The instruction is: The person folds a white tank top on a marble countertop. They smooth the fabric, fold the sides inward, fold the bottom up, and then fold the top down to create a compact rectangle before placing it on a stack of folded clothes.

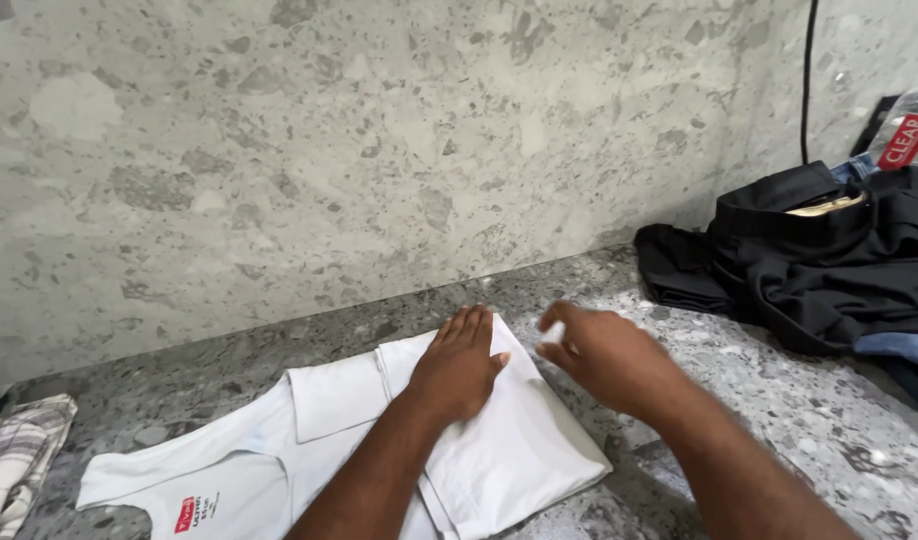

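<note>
Pressing flat on the white undershirt (499, 450), the left hand (457, 368) pins its folded half on the counter (779, 400); the right hand (604, 355), fingers loosely curled and empty, hovers beside. Strap end remains unfolded.

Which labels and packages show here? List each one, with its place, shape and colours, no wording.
Garment label: on the white undershirt at the bottom left, by its neckline; a small red patch with dark print beside it.
Plastic package: top right corner, behind the dark clothes pile; clear, crinkled, with a slanted red rectangular label bearing white print.
No screens or signs in view.
</note>
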